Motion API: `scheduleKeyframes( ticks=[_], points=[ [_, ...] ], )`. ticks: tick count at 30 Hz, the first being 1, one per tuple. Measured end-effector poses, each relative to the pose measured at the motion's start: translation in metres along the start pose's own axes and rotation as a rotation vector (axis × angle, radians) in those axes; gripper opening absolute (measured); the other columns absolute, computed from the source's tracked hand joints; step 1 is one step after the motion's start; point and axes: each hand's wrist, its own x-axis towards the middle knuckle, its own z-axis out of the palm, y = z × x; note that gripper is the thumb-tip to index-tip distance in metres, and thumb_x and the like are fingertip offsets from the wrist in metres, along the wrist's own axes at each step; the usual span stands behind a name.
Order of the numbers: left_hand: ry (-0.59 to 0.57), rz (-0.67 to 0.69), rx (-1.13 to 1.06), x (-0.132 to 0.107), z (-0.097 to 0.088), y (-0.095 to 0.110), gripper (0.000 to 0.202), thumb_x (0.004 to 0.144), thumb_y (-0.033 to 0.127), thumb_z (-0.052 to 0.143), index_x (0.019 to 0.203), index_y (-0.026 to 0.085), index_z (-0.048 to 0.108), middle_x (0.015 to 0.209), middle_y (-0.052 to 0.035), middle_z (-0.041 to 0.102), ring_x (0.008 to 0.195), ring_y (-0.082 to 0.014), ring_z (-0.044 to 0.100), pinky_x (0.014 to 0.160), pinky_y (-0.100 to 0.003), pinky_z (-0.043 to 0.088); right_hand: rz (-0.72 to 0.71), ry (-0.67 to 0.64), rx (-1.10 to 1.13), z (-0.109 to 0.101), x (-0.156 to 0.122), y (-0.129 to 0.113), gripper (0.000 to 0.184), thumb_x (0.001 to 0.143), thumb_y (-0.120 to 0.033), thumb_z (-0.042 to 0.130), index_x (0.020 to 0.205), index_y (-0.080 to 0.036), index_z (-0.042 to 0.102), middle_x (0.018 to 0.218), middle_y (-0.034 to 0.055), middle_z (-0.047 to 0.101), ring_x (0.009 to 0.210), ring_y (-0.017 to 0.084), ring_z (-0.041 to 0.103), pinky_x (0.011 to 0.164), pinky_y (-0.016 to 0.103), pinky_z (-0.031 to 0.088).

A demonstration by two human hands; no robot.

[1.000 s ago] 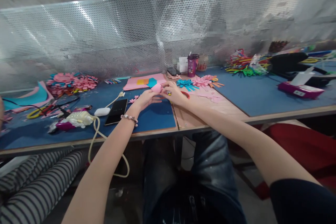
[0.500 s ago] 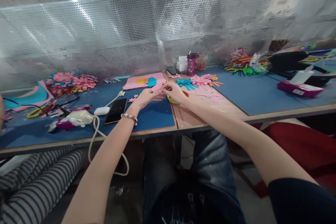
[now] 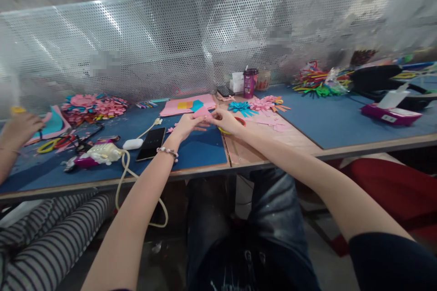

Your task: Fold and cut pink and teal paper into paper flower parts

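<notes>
A small piece of pink paper (image 3: 204, 113) is pinched between my two hands above the table. My left hand (image 3: 189, 125), with a beaded bracelet at the wrist, grips its left side. The fingertips of my right hand (image 3: 225, 120) are closed on its right edge. Partly hidden under my right hand is a red and yellow round thing (image 3: 241, 121), whose kind I cannot make out. Just behind my hands lie pink, orange and blue paper sheets (image 3: 170, 107). A blue paper flower (image 3: 241, 108) and a pink paper flower (image 3: 264, 104) lie right of them.
A phone (image 3: 151, 144) and a white case (image 3: 133, 144) lie left of my hands. A purple cup (image 3: 250, 83) stands at the back. At far left, a co-worker's hand (image 3: 22, 127) holds a yellow-tipped tool. A perforated metal screen (image 3: 153, 50) borders the table's back.
The pink paper has turned and shows more of its face between my hands, which barely moved. The co-worker's hand has come into view at the far left with a tool.
</notes>
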Motion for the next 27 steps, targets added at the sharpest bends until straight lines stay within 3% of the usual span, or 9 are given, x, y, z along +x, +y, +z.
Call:
scheduleKeyframes(
  ticks=[11,15,19,27],
  points=[
    [0.092,0.125,0.164,-0.001,-0.0017,0.0049,0.039,0.069,0.042,0.079,0.093,0.013,0.072,0.086,-0.0085,0.073,0.079,-0.0184,0.067,0.058,-0.022,0.048,0.041,-0.042,0.056,-0.0022,0.0006,0.0043,0.043,0.078,-0.058,0.069,0.078,-0.016,0.058,0.069,-0.0014,0.058,0.062,0.012,0.051,0.057,0.024,0.039],
    [0.152,0.158,0.224,-0.0005,-0.0024,0.0051,0.035,0.069,0.042,0.078,0.087,0.012,0.071,0.081,-0.0076,0.072,0.068,-0.0151,0.062,0.054,-0.022,0.042,0.086,-0.098,0.132,-0.0009,-0.0007,0.0022,0.043,0.077,-0.057,0.07,0.08,-0.017,0.057,0.067,-0.0016,0.06,0.06,0.012,0.055,0.056,0.024,0.041],
    [0.186,0.167,0.254,-0.0005,-0.0024,0.0057,0.033,0.071,0.044,0.076,0.083,0.014,0.071,0.076,-0.0055,0.071,0.057,-0.0114,0.054,0.051,-0.022,0.039,0.081,-0.144,0.083,-0.0032,-0.0024,-0.0028,0.042,0.08,-0.056,0.068,0.074,-0.016,0.057,0.06,-0.0028,0.058,0.051,0.009,0.049,0.049,0.021,0.036],
    [0.225,0.145,0.249,0.0023,-0.0018,0.0058,0.031,0.068,0.042,0.078,0.08,0.014,0.072,0.071,-0.0048,0.069,0.056,-0.0126,0.054,0.05,-0.022,0.038,0.194,-0.172,0.211,-0.0045,-0.0026,-0.0021,0.042,0.078,-0.054,0.074,0.074,-0.016,0.056,0.062,0.0008,0.066,0.046,0.007,0.053,0.042,0.017,0.039]
  ],
)
